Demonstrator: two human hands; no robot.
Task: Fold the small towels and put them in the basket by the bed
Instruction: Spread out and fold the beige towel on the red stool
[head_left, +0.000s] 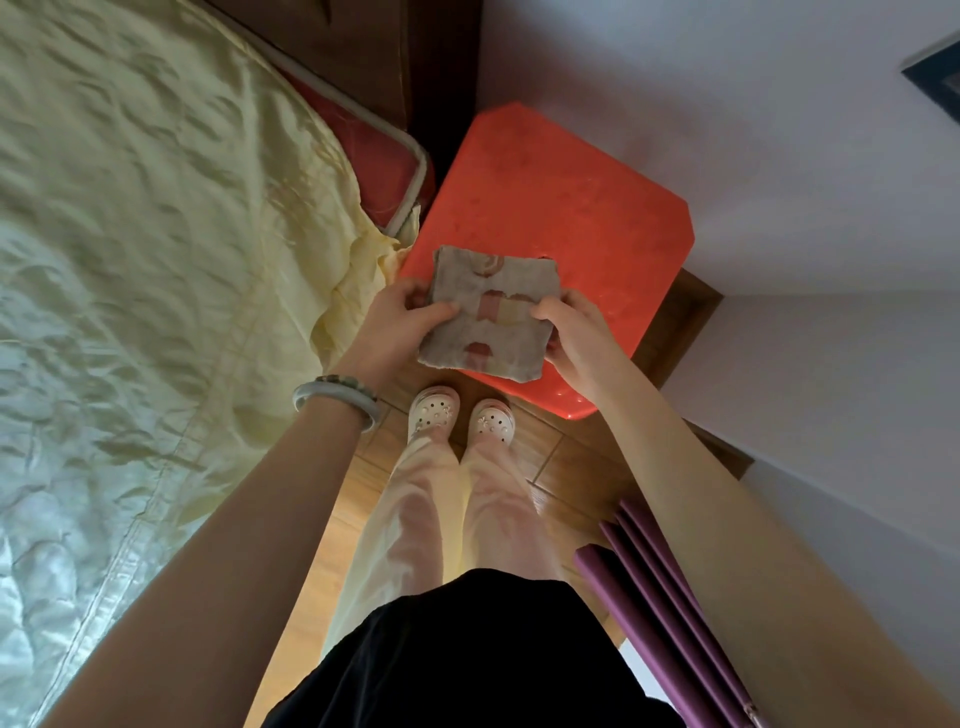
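A small folded towel (493, 317), beige with pink and yellow patches, is held flat between both hands above the near corner of an orange plastic stool-like surface (550, 208). My left hand (400, 322) pinches its left edge, thumb on top. My right hand (571, 327) grips its right edge the same way. The towel looks folded into a rough square of several layers. No basket shows in this view.
The bed with a pale yellow quilted cover (130, 260) fills the left side, a red mattress corner (400, 171) showing beside the stool. My feet in white clogs (462, 415) stand on the wooden floor. A purple folded mat (660, 597) leans by the white wall at right.
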